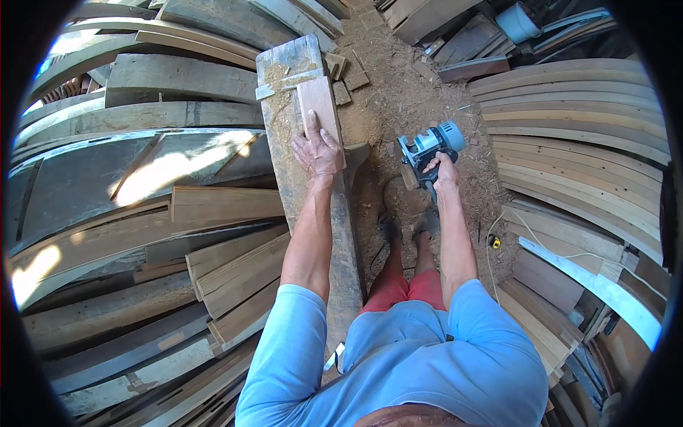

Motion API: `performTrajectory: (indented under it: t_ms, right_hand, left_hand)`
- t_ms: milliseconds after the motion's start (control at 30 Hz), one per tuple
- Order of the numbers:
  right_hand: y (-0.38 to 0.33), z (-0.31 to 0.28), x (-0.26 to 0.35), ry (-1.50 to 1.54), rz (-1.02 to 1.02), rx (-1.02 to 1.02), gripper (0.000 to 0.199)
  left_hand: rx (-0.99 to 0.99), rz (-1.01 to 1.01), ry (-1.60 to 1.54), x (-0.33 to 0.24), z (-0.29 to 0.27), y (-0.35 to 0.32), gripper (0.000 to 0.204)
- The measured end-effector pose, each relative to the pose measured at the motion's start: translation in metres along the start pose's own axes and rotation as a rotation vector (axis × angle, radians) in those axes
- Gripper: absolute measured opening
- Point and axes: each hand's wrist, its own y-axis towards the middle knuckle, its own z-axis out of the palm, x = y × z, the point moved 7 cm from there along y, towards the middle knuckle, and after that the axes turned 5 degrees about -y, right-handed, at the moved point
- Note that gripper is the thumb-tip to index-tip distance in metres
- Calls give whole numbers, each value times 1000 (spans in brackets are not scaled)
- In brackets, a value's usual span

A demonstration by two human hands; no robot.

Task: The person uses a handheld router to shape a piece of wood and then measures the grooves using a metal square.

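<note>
My left hand (316, 151) lies flat, fingers spread, on a short reddish wooden board (317, 99) that rests on a long grey plank (295, 181) used as a bench. My right hand (442, 171) grips the handle of a blue-grey electric hand planer (427, 147), held out to the right of the plank, above the sawdust-covered ground and clear of the board. Sawdust lies on the plank beside the board.
Stacks of curved planks fill the left side (142, 235) and the right side (576, 135). Small wood offcuts (348, 75) lie past the plank. A white cord (541, 245) trails over the right stack. A bucket (518, 23) stands at the far right.
</note>
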Motion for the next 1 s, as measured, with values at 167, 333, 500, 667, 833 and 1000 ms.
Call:
performTrajectory:
  t_ms: [167,333,500,667,833,1000]
  right_hand:
    - [11,-6,-8,13,-30,31,23]
    - [12,-9,-16,102,35,77,21]
    - [-9,1,-16,102,65,72,22]
    - [-83,21,-1,-160,-159,82,11]
    - [-171,49,20,-364,-360,193,26]
    - [-247,83,46,-420,-491,368,30]
  left_hand:
    - [5,11,23,0,-1,-1,60]
    - [-7,10,-3,2,0,0,60]
    - [19,8,-1,-2,-2,1,59]
    - [18,-6,-26,3,-2,-2,60]
    - [-4,38,27,8,3,-2,61]
    - [250,-136,-128,49,16,42,70]
